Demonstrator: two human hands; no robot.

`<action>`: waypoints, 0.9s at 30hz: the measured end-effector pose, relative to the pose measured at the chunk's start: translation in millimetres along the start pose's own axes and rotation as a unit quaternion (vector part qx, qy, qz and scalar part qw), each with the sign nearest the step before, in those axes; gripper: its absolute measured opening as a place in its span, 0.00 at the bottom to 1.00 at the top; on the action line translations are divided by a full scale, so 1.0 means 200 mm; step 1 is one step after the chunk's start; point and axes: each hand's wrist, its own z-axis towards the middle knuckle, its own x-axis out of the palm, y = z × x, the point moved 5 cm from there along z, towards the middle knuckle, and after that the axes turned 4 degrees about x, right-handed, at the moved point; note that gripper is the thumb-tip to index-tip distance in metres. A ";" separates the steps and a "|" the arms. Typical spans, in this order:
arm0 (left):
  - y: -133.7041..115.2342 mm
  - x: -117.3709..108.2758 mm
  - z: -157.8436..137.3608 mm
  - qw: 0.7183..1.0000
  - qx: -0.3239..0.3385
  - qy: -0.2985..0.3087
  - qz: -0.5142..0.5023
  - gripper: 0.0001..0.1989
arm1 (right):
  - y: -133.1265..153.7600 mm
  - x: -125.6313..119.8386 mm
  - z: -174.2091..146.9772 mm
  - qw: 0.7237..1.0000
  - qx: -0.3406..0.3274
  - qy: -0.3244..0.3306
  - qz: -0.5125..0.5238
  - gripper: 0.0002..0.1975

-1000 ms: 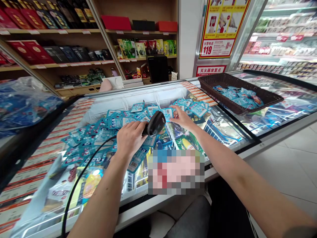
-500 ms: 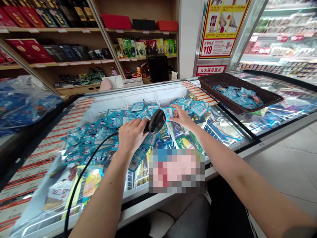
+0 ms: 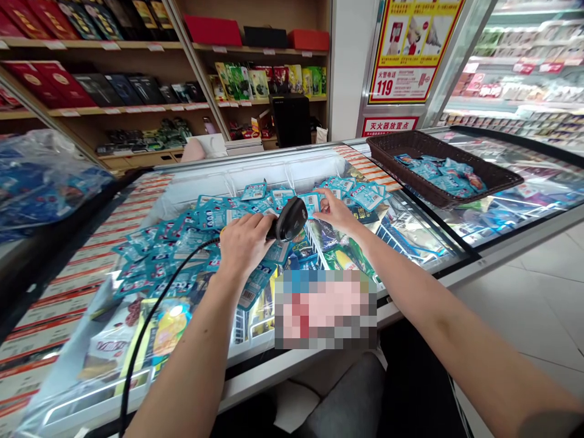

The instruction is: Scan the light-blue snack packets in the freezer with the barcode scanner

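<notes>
My left hand (image 3: 245,240) is wrapped round the handle of a black barcode scanner (image 3: 292,219), whose head points right. A black cord runs from it down to the lower left. Just right of the scanner, my right hand (image 3: 336,210) pinches a small blue packet (image 3: 312,204) by its right side, with a barcode label facing up. Many similar blue packets (image 3: 182,243) lie heaped on the glass top of the freezer (image 3: 182,176) around and left of my left hand. A smaller group of packets (image 3: 365,196) lies beyond my right hand.
A brown woven basket (image 3: 378,150) holding several blue packets stands on the freezer at the right. A clear plastic bag of blue packages (image 3: 41,182) lies at the left. Behind are shelves (image 3: 118,111) of boxes and pouches, and a black screen (image 3: 291,120). A blurred patch covers the front edge.
Both hands keep nearly the same places, scanner and packet close together. The view has shifted very slightly; the piles and basket look the same.
</notes>
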 end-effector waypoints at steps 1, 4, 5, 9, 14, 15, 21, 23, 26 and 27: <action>0.00 0.00 0.00 1.000 -0.002 -0.002 -0.006 0.15 | 0.00 0.00 0.00 1.000 -0.001 -0.002 0.003 0.30; 0.00 0.00 0.00 1.000 -0.002 -0.006 -0.013 0.15 | 0.00 0.00 0.00 1.000 -0.006 -0.001 0.008 0.29; 0.00 0.00 0.00 1.000 0.001 -0.006 -0.008 0.15 | 0.00 0.00 0.00 1.000 -0.008 -0.001 0.008 0.29; -0.01 -0.01 0.00 1.000 0.014 -0.009 0.014 0.15 | 0.01 -0.01 -0.01 0.999 -0.024 -0.004 0.021 0.30; 0.00 0.00 0.00 1.000 0.004 -0.013 -0.010 0.15 | 0.00 0.00 0.00 0.999 -0.029 -0.008 0.021 0.29; 0.00 0.00 0.00 1.000 0.001 -0.013 -0.013 0.15 | -0.01 0.00 0.00 0.999 -0.029 -0.008 0.021 0.29; 0.00 0.00 0.00 1.000 0.005 -0.012 0.021 0.14 | -0.01 0.00 0.01 1.000 -0.024 -0.004 0.018 0.30; 0.00 -0.01 0.00 1.000 0.005 -0.012 0.027 0.14 | -0.01 0.00 0.00 1.000 -0.022 -0.005 0.012 0.30; 0.01 -0.01 -0.01 1.000 0.002 -0.010 0.029 0.15 | 0.00 0.00 0.00 1.000 -0.021 -0.011 -0.007 0.33; 0.02 -0.02 -0.02 0.999 0.000 -0.010 0.031 0.15 | 0.00 -0.01 0.00 0.999 -0.019 -0.022 -0.023 0.33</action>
